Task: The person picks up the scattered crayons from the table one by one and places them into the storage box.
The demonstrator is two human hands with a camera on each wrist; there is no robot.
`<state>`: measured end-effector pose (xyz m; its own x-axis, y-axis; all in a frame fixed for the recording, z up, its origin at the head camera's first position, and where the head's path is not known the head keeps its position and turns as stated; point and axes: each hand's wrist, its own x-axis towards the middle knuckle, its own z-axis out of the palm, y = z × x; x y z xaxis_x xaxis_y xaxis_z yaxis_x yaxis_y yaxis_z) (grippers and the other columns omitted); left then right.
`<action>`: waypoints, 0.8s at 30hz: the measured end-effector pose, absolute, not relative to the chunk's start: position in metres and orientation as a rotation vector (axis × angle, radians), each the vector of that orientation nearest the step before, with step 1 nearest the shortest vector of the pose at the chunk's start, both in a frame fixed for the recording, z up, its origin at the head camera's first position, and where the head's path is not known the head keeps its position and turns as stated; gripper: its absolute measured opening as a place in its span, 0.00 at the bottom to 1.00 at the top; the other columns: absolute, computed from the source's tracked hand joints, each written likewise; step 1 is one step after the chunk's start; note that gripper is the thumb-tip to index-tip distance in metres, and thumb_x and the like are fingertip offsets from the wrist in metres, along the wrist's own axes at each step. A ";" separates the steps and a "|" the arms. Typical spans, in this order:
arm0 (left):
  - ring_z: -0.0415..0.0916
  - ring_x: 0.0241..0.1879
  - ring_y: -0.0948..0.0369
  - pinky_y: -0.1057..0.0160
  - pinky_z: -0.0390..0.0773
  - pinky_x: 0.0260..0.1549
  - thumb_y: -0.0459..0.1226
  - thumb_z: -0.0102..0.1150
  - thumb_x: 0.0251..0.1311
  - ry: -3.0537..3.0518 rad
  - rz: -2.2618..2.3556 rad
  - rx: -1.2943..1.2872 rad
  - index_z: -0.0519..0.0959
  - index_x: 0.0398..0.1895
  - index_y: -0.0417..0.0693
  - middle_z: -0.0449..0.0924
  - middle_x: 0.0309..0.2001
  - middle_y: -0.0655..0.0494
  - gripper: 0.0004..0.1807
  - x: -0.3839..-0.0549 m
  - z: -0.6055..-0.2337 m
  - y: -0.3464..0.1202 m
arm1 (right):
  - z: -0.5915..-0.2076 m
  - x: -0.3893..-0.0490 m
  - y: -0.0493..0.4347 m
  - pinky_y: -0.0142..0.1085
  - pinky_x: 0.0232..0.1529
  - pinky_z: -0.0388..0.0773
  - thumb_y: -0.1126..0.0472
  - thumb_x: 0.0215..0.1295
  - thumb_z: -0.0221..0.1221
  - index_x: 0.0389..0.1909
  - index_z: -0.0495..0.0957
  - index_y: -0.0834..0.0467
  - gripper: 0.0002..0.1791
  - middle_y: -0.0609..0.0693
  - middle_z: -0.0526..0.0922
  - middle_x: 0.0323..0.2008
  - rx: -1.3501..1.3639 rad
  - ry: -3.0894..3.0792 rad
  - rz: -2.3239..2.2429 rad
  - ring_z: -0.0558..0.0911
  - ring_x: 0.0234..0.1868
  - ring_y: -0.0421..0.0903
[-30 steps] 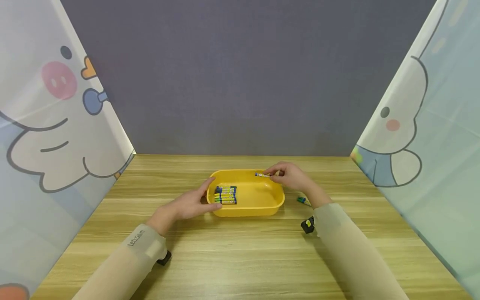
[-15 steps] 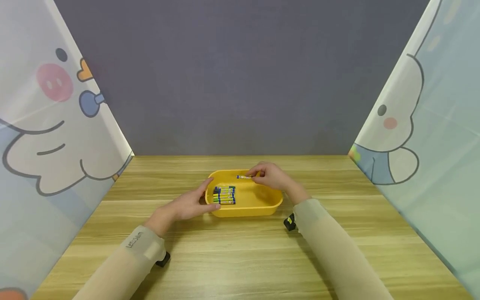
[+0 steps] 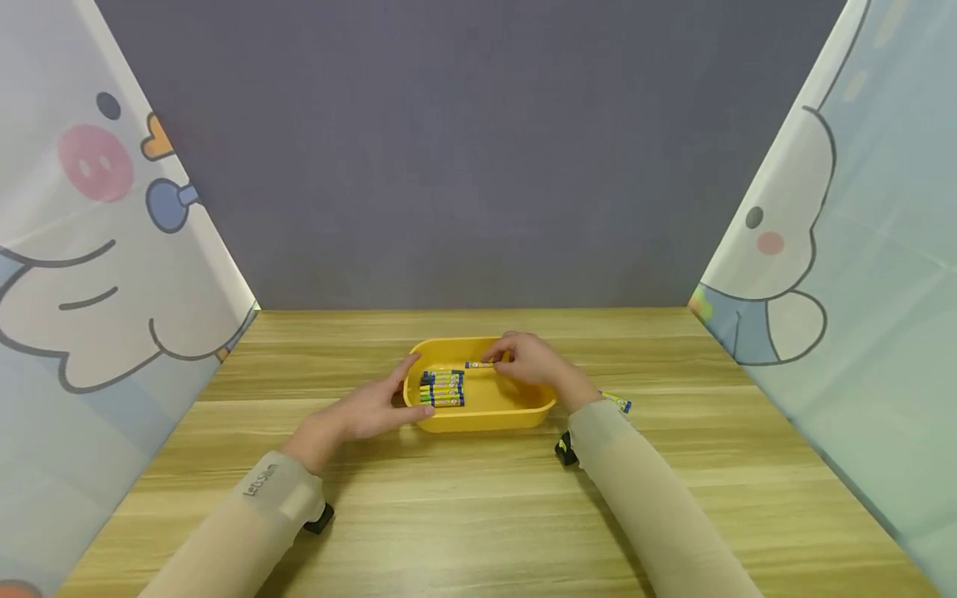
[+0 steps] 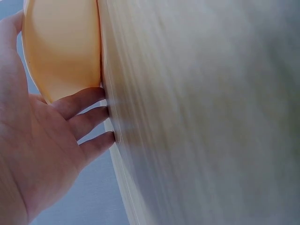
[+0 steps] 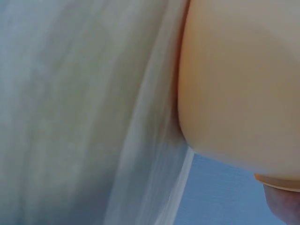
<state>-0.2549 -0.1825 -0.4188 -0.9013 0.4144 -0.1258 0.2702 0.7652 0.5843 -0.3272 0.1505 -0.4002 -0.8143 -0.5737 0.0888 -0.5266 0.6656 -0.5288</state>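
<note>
A yellow plastic tray (image 3: 486, 423) sits on the table, several crayons (image 3: 443, 390) with blue and yellow wrappers lying side by side at its left end. My left hand (image 3: 362, 411) holds that end, thumb over the near rim; in the left wrist view its other fingers (image 4: 88, 123) spread against the end wall and down to the tabletop. Inside the tray, towards the far wall, my right hand (image 3: 532, 363) pinches one crayon (image 3: 478, 365) between thumb and fingers. The right wrist view shows mostly the tray's outer wall (image 5: 234, 93), hiding the pinch.
Right of the tray, partly behind my right wrist, lies a crayon (image 3: 617, 403) on the wooden table (image 3: 449, 515). A dark grey wall (image 3: 478, 166) stands behind the table, with cartoon-printed sheets (image 3: 860, 249) along both sides.
My right hand has carried its crayon leftward over the tray, then lowered it towards the tray floor. My left hand keeps its hold on the tray's left end.
</note>
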 end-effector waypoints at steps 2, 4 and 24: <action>0.79 0.69 0.43 0.35 0.75 0.70 0.74 0.60 0.67 2.721 0.832 0.543 0.38 0.93 0.64 0.75 0.76 0.36 0.63 -0.255 -0.418 -0.183 | -0.399 -0.327 0.150 0.42 0.52 0.81 0.63 0.76 0.63 0.53 0.92 0.49 0.13 0.47 0.87 0.50 -0.943 2.803 -0.788 0.81 0.44 0.44; 0.79 0.69 0.42 0.35 0.75 0.71 0.74 0.60 0.67 2.727 0.821 0.547 0.38 0.93 0.64 0.75 0.76 0.36 0.63 -0.255 -0.417 -0.183 | -0.399 -0.327 0.149 0.41 0.51 0.81 0.63 0.76 0.63 0.53 0.92 0.49 0.13 0.47 0.87 0.49 -0.955 2.813 -0.736 0.80 0.42 0.43; 0.80 0.66 0.46 0.36 0.75 0.70 0.73 0.60 0.68 2.727 0.829 0.548 0.38 0.93 0.63 0.77 0.74 0.37 0.63 -0.254 -0.418 -0.183 | -0.401 -0.320 0.138 0.47 0.60 0.85 0.63 0.78 0.65 0.54 0.92 0.45 0.13 0.44 0.92 0.50 -0.914 2.927 -0.335 0.89 0.52 0.46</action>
